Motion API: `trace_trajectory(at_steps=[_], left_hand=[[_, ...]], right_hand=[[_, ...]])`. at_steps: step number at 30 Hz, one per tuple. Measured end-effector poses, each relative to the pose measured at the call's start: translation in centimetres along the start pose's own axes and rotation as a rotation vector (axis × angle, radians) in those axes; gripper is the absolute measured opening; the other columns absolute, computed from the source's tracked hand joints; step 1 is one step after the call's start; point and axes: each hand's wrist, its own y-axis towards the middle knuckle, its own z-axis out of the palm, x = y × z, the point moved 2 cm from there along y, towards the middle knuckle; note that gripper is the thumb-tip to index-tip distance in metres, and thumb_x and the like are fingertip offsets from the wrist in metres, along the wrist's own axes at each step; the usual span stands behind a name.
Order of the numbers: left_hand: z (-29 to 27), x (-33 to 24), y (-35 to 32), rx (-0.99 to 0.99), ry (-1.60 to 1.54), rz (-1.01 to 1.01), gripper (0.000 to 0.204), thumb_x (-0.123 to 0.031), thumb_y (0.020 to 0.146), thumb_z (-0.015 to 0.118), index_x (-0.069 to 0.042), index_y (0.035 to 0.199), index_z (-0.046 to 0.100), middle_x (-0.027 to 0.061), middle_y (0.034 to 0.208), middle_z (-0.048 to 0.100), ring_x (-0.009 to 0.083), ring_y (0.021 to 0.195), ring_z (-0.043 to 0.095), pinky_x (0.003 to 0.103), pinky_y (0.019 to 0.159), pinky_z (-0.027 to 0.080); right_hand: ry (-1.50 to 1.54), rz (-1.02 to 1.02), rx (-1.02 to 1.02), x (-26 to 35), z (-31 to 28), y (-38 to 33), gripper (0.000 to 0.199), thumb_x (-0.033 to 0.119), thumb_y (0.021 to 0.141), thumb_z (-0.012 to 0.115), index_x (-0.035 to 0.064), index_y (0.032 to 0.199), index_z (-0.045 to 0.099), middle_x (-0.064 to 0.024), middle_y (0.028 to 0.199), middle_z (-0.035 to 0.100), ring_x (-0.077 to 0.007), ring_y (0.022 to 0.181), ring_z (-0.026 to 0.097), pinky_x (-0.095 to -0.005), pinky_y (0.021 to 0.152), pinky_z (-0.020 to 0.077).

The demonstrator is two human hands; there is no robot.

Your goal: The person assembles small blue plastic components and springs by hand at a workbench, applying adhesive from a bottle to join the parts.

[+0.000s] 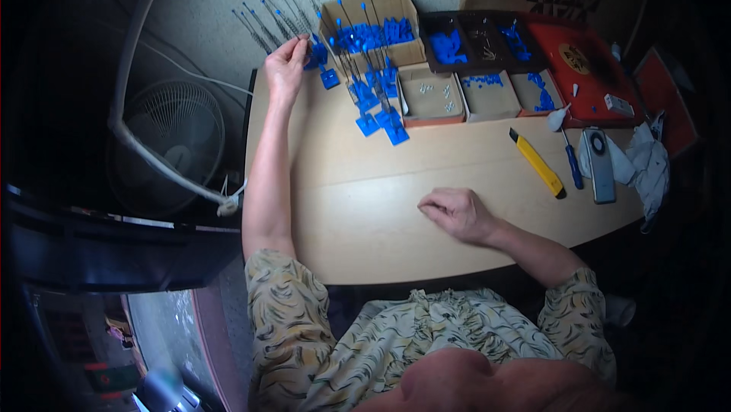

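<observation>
Reaching to far L of table (358, 221), L hand (285, 69) is up by a cluster of thin upright rods w/ springs, some tipped blue; grip narrow, thumb & fingers drawn tog. at the tips, can't tell if it holds a pc. Small blue square base (329, 79) just R of it, on tabletop. R hand (461, 215) is near the front edge, approx mid-table, fingers curled in, grip narrow too; can't tell if anything tiny is inside. Second group of rods stands farther R, on blue bases (395, 135), in front of the cardboard box (390, 2) that holds loose blue parts (397, 30). Next to that: dark tray (443, 68) w/ blue pcs & small metal bits; below it 3 shallow boxes (415, 111), 1st w/ small shiny bits, other 2 w/ blue pcs. R side: red box (544, 43), yellow cutter (539, 167), blue-handled screwdriver (572, 164), phone (602, 172), crumpled white cloth or bag (649, 161), can't tell which. Fan (179, 149) off L of table
</observation>
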Motion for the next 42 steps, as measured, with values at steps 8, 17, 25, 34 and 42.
trace_trajectory(at_steps=[8,17,25,34,42], left_hand=[[0.6,-8.5,-18.1,0.091,-0.141,-0.058,0.022,-0.009,0.100,0.068,0.001,0.119,0.074,0.0057,0.095,0.076,0.0091,0.085,0.071,0.023,0.076,0.057],[3.7,-9.8,-23.8,0.150,-0.114,0.067,0.020,-0.007,0.097,0.071,0.002,0.113,0.075,0.0101,0.093,0.077,0.0129,0.086,0.074,0.026,0.073,0.059],[3.9,-11.0,-23.5,0.215,0.087,0.300,0.030,-0.024,0.087,0.082,-0.008,0.111,0.078,0.0068,0.088,0.074,0.0173,0.079,0.072,0.029,0.072,0.058],[5.5,-5.6,-26.2,0.492,0.408,0.319,0.042,-0.034,0.075,0.089,-0.010,0.107,0.080,0.0082,0.114,0.074,0.0276,0.109,0.066,0.042,0.092,0.055],[5.7,-4.8,-26.4,0.430,0.367,0.283,0.045,-0.037,0.070,0.091,-0.009,0.103,0.081,0.0055,0.103,0.076,0.0251,0.108,0.064,0.041,0.091,0.056]], right_hand=[[0.061,0.038,-0.157,3.7,-2.1,3.4,0.016,0.011,0.099,0.066,-0.0023,0.102,0.073,-0.0068,0.071,0.067,-0.0090,0.066,0.064,-0.0286,0.060,0.0502],[-0.155,-0.124,-0.080,7.3,-1.8,10.7,0.030,0.022,0.097,0.073,0.0002,0.118,0.073,-0.0041,0.084,0.073,-0.0061,0.075,0.067,-0.0226,0.067,0.0567],[-0.175,-0.213,-0.101,8.0,-3.1,9.4,0.023,0.017,0.098,0.072,-0.0004,0.111,0.076,-0.0071,0.089,0.075,-0.0099,0.079,0.070,-0.0237,0.070,0.0580],[-0.225,-0.162,-0.109,6.5,-2.9,7.8,0.022,0.022,0.098,0.072,0.0035,0.106,0.078,-0.0086,0.087,0.077,-0.0127,0.075,0.073,-0.0261,0.068,0.0607],[-0.253,-0.221,-0.108,6.3,-1.8,7.9,0.018,0.017,0.097,0.072,0.0014,0.104,0.075,-0.0096,0.083,0.076,-0.0150,0.074,0.074,-0.0267,0.069,0.0619]])
